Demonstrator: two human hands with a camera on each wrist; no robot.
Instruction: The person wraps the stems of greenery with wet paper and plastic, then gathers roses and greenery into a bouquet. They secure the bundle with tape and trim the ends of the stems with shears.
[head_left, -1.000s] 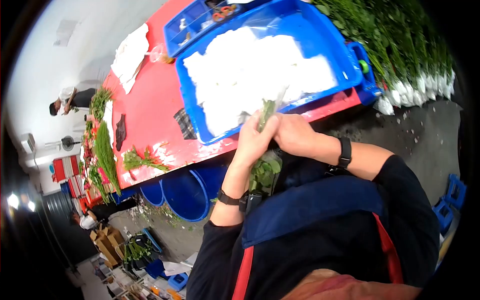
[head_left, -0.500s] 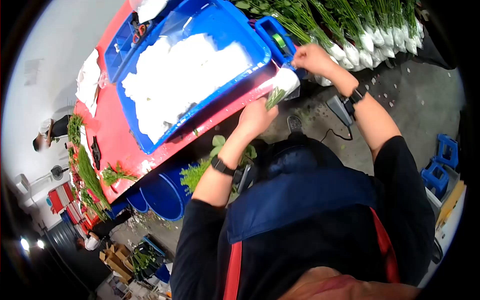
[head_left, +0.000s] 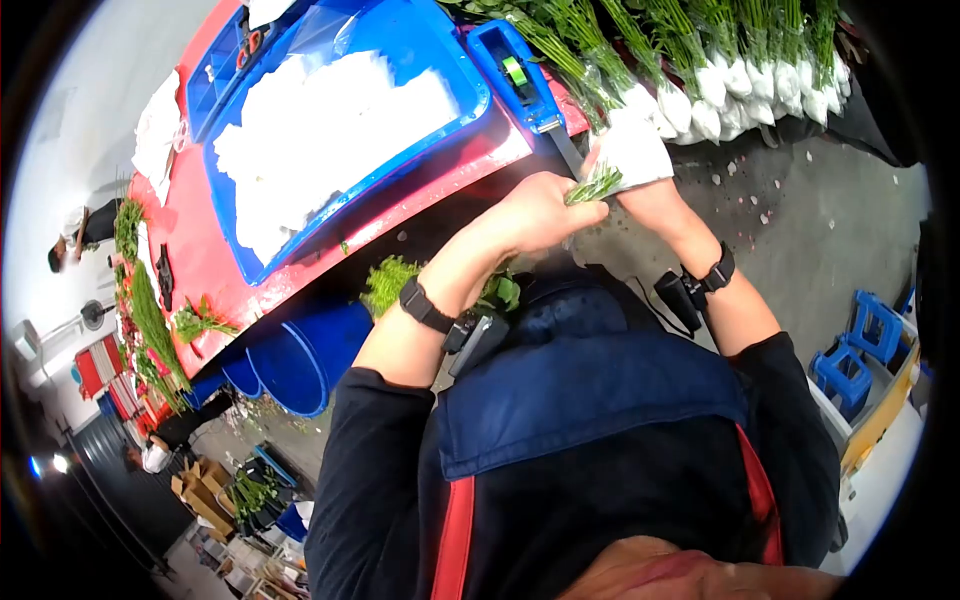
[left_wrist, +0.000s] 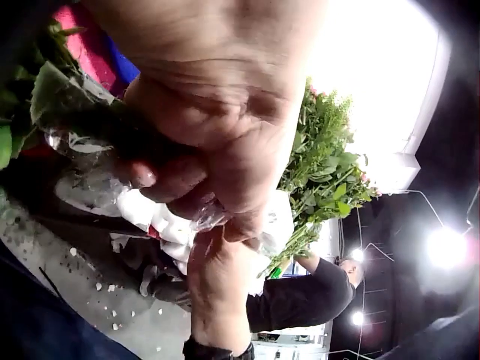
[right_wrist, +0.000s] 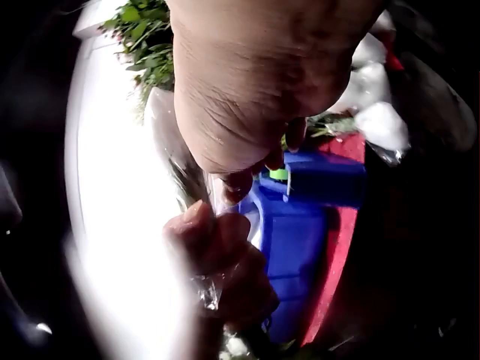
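Logged at center of head view: left hand [head_left: 543,210], narrow, with fingers curled round a stem bundle [head_left: 598,186]. Noted on the bundle, pointing toward upper right, a white wrapped end [head_left: 638,152], in front of most of the right hand [right_wrist: 259,105]. Recorded in right wrist view with bent fingers close against the clear wrapping [right_wrist: 166,131]; cannot tell whether gripping or only touching. Observed just left of the wrapped end, at upper center, a blue tape dispenser [head_left: 492,62] with green roll [head_left: 514,70], on the red table [head_left: 185,235]. Placed left of this, a blue tray [head_left: 232,232] holding white material [head_left: 310,130]. Seen along upper right, side by side, leafy bunches [head_left: 690,50] with white ends [head_left: 705,118] pointing down. Noted just above the left forearm, green foliage [head_left: 390,285]; below the table edge at lower left, a blue tub [head_left: 322,350]. Logged at far right, blue stools [head_left: 842,378]. Seen in upper left of left wrist view, dark leaves in clear film [left_wrist: 64,97], beside the left hand.
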